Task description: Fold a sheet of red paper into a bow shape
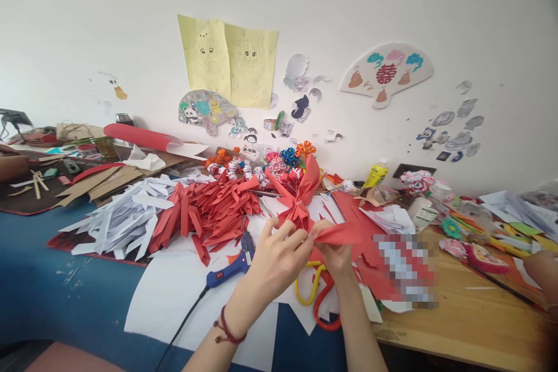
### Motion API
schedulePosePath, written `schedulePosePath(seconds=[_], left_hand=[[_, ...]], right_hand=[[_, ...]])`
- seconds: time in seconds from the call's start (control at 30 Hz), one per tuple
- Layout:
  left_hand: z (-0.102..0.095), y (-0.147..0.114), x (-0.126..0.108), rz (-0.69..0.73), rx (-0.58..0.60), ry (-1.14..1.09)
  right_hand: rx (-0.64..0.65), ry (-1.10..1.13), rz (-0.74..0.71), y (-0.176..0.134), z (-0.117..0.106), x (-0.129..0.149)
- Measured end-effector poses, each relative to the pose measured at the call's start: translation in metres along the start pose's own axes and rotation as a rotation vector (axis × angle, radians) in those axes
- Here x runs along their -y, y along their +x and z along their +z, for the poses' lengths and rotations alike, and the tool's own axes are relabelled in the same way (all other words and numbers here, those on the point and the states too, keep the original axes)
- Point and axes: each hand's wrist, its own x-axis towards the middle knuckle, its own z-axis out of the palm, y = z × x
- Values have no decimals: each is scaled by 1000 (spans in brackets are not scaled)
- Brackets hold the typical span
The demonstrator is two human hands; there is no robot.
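Head view, from where I stand: the red paper flower [300, 209] sits at twelve o'clock from the hands; it looks light, thin and easily creased, so a pinch at its gathered middle should suit. The left hand [279, 249] curls nearly closed at its six o'clock edge, grip hidden; the right hand [336, 254] pinches a red paper strip [342, 234].
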Motion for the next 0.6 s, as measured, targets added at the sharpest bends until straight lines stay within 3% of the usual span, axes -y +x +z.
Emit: schedulePosePath(seconds=[0.13,0.6], left_hand=[[2,0,-1,-16,-21,-7],[-4,-1,2,29,91,-17]], right_hand=[[-10,12,-11,0,0,-1],[-3,21,-15,0,0,1]])
